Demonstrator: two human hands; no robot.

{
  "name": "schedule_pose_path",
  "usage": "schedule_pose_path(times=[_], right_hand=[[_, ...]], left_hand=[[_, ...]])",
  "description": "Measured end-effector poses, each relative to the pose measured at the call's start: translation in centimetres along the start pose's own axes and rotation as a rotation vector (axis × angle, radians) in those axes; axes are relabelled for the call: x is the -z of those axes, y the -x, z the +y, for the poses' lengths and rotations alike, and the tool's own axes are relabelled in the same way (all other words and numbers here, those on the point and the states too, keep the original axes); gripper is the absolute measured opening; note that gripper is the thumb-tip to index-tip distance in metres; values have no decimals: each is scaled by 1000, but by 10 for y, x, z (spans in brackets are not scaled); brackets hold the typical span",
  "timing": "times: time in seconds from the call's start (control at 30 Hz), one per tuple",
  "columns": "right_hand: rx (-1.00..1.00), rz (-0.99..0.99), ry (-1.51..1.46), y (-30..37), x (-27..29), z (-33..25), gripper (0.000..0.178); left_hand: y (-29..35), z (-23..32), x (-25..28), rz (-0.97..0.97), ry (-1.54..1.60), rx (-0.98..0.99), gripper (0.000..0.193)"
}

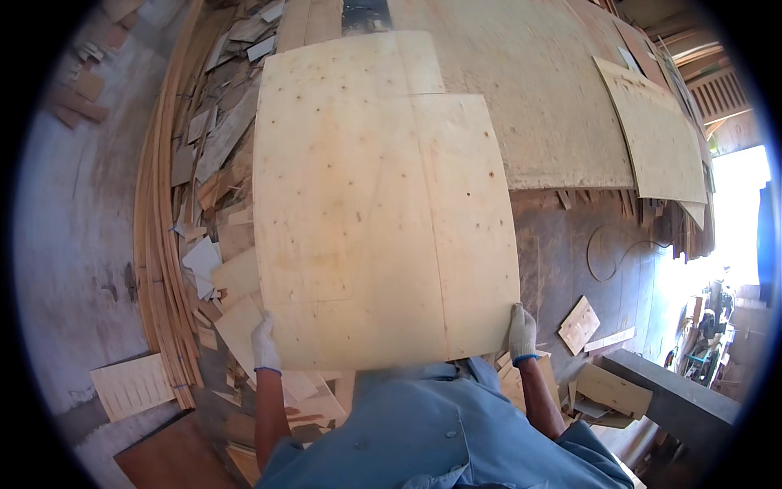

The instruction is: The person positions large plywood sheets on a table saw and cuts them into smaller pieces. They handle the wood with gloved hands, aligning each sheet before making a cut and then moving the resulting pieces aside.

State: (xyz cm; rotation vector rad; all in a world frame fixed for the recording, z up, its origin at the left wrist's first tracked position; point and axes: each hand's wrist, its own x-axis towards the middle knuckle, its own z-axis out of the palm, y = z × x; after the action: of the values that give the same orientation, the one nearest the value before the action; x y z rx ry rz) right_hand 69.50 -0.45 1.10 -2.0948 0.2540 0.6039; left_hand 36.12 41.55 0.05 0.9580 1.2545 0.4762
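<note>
Pale wooden sheet (366, 212) held before the blue shirt (407, 424), left hand (265, 344) and right hand (522, 332), both gloved, pinching its opposite side edges near the close corners, fingers underneath hidden, wood scraps (232, 134) lying off to the left.

Scattered wood offcuts (228, 134) and long strips (150, 220) show a workshop.

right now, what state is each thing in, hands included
left hand: gloved, gripping the sheet's left edge
right hand: gloved, gripping its right edge
plywood sheet: held between both hands, dotted with knots
long strips: lying side by side
wood scraps: scattered untidily
big board: lying flat, partly covered
smaller sheet: overlapping the big board
</note>
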Motion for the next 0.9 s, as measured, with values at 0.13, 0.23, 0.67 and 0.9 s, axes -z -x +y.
schedule_pose_path(times=[0.13, 0.23, 0.67, 0.9], right_hand=[[-1, 7, 13, -7, -4, -5, 41], [44, -18, 98, -15, -7, -9, 54], [4, 30, 35, -42, -17, -15, 45], [-2, 67, 14, -54, -24, -35, 49]], left_hand=[[-12, 10, -2, -23, -26, -5, 47], [-18, 22, -10, -31, -30, 18, 46], [-71, 13, 7, -76, 85, -13, 51], [-71, 22, -16, -59, 41, 0, 51]])
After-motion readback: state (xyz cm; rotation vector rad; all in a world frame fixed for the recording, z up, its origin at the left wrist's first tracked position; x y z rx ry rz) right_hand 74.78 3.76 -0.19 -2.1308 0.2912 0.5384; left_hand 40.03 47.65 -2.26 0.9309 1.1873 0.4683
